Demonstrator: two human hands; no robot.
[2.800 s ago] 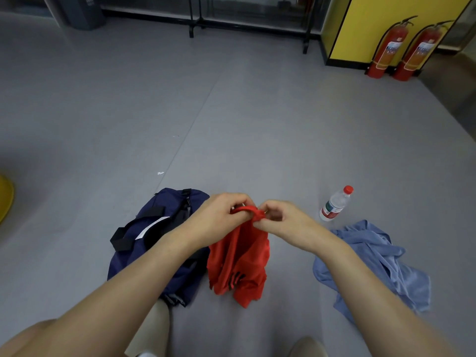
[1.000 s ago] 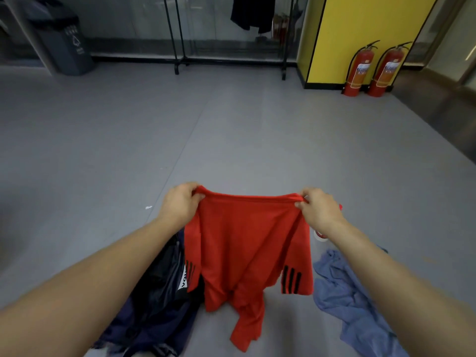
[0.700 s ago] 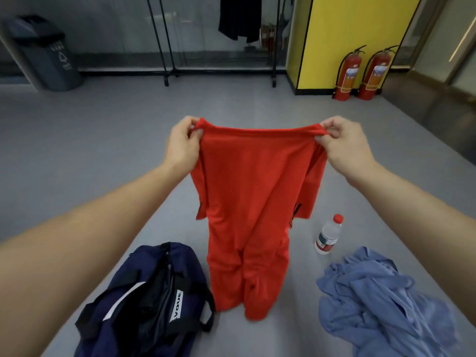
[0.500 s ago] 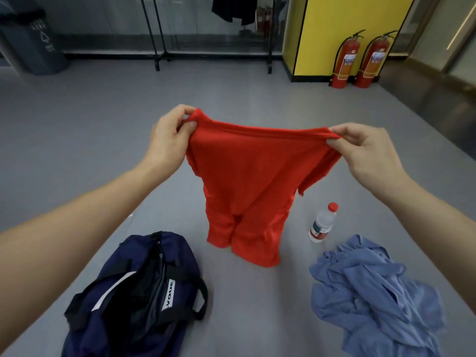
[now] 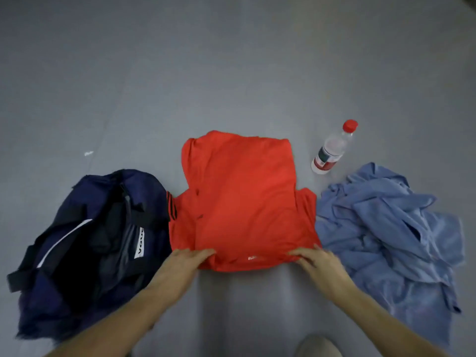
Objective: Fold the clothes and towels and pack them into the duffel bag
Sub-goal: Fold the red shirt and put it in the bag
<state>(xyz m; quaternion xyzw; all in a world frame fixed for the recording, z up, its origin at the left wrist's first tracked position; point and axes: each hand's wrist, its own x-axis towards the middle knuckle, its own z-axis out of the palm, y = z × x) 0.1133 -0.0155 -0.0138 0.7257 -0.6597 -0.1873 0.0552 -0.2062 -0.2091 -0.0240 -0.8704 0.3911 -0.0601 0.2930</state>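
A red shirt (image 5: 242,202) lies spread flat on the grey floor, back side up, one sleeve with black stripes poking out at its left. My left hand (image 5: 185,261) holds the near left corner of its hem with fingers stretched out low over the floor. My right hand (image 5: 316,264), slightly blurred, holds the near right corner the same way. The navy duffel bag (image 5: 87,243) sits open on the floor just left of the shirt, touching its sleeve. A crumpled light blue garment (image 5: 391,228) lies on the right, its edge against the shirt.
A clear water bottle (image 5: 332,148) with a red cap lies on the floor beyond the shirt's far right corner. The toe of a shoe (image 5: 318,346) shows at the bottom edge. Bare grey floor stretches beyond the shirt.
The red shirt was held up in the air by both hands; it has come down and now lies flat on the floor between the bag and the blue garment. My view tilted down.
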